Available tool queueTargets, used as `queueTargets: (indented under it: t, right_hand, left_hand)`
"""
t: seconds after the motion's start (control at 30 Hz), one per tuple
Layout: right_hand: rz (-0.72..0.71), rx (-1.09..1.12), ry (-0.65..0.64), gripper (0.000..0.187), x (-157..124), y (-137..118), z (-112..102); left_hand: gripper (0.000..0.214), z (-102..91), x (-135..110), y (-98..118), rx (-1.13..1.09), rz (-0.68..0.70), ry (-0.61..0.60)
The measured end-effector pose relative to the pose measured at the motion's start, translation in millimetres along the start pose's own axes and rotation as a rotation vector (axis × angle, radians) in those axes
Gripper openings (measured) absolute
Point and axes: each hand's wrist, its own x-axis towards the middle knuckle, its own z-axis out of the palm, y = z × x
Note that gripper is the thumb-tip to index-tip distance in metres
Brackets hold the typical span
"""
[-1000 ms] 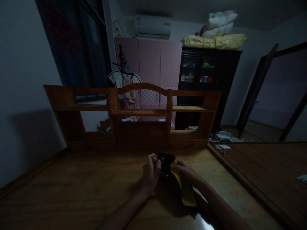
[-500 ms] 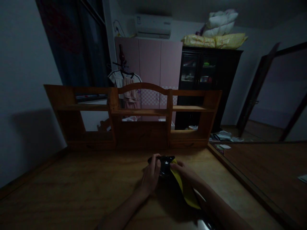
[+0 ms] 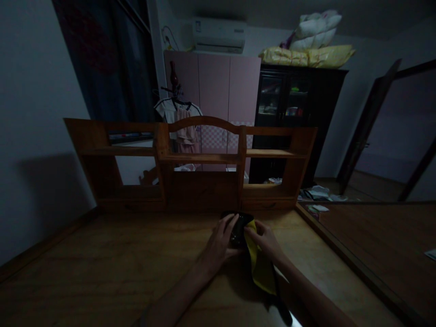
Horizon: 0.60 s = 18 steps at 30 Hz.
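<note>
My left hand (image 3: 221,238) is wrapped round the left side of a glossy black object (image 3: 239,229), its fingers lying over the top. In the dim light I cannot make out what kind of thing this is. My right hand (image 3: 265,238) pinches a yellow cloth (image 3: 262,272) against the object's right side. From those fingers the cloth hangs down towards me, with a dark edge or backing along its right. Below its lower end lies a dark, narrow strip (image 3: 284,313), partly hidden by my right forearm.
Under my hands is a pale wooden surface (image 3: 136,263). Along its far edge stands a wooden shelf unit (image 3: 204,158) with open compartments. A raised wooden rail (image 3: 340,254) borders the right side. Beyond are a pink wardrobe (image 3: 213,86) and a black cabinet (image 3: 320,109).
Both hands and the black object have shifted slightly away from me and to the right. The left hand now covers more of the object. The yellow cloth hangs more steeply.
</note>
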Motion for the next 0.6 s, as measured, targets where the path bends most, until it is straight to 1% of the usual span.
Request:
queueTargets:
  t: [0.07, 0.17, 0.27, 0.37, 0.5, 0.6]
  right_hand:
    - [-0.027, -0.049, 0.003, 0.035, 0, 2, 0]
    - [-0.060, -0.127, 0.016, 0.031, -2, 2, 1]
    - [-0.075, -0.153, 0.008, 0.031, -4, -2, 2]
    - [-0.050, -0.085, -0.018, 0.035, -4, -5, 2]
    - [0.036, 0.083, -0.046, 0.038, -1, -4, -5]
    - [0.101, 0.145, -0.064, 0.037, 1, -5, -11]
  left_hand:
    - [0.093, 0.7, 0, -2, 0.013, 0.010, -0.027]
    - [0.092, 0.9, -1, -2, 0.007, 0.002, -0.039]
    - [0.089, 2.1, -2, -1, -0.018, -0.007, -0.026]
    - [0.084, 5.7, -4, -3, -0.039, -0.027, 0.016]
    - [0.081, 11.7, -5, -8, -0.047, -0.094, 0.053]
    - [0.078, 13.4, -4, -8, -0.059, -0.117, 0.084]
